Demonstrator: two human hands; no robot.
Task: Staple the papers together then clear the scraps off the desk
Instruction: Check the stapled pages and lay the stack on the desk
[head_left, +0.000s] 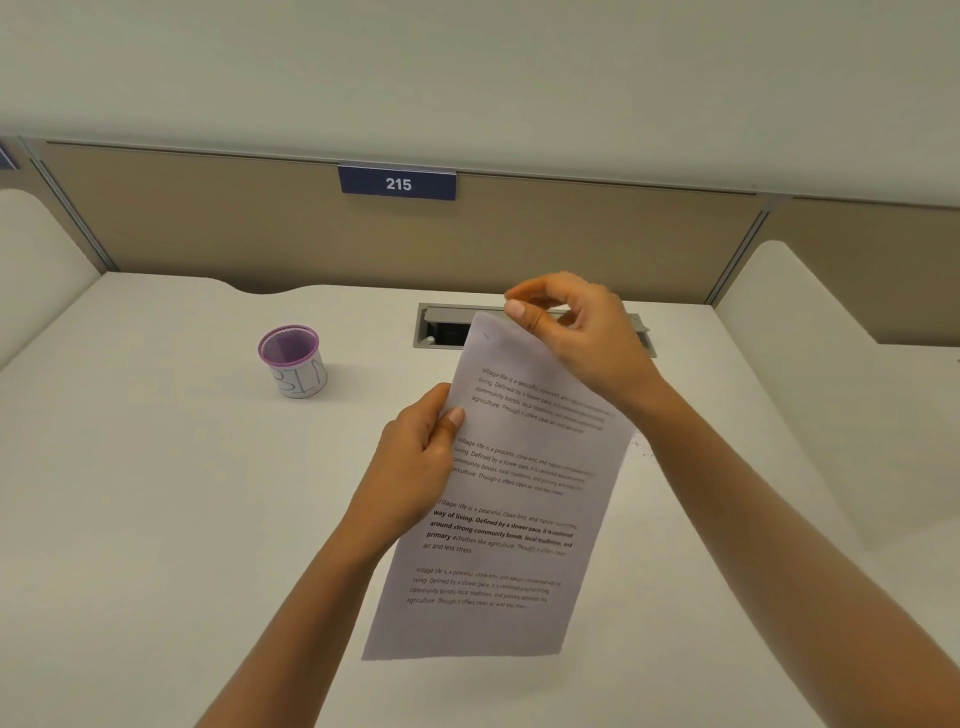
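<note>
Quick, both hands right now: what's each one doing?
Left hand: holds the papers by their left edge.
Right hand: pinches the papers' top edge.

The papers (498, 519) are white with four blocks of black print, part of the third in bold. The cup (293, 358) is purple mesh, its white label lettered in dark pen. The desk (156, 493) is off-white, the partition (208, 223) tan, the sign (397, 183) navy with white numerals.

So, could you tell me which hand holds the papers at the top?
The right hand pinches the papers at the top; the left hand grips their side lower down.
</note>
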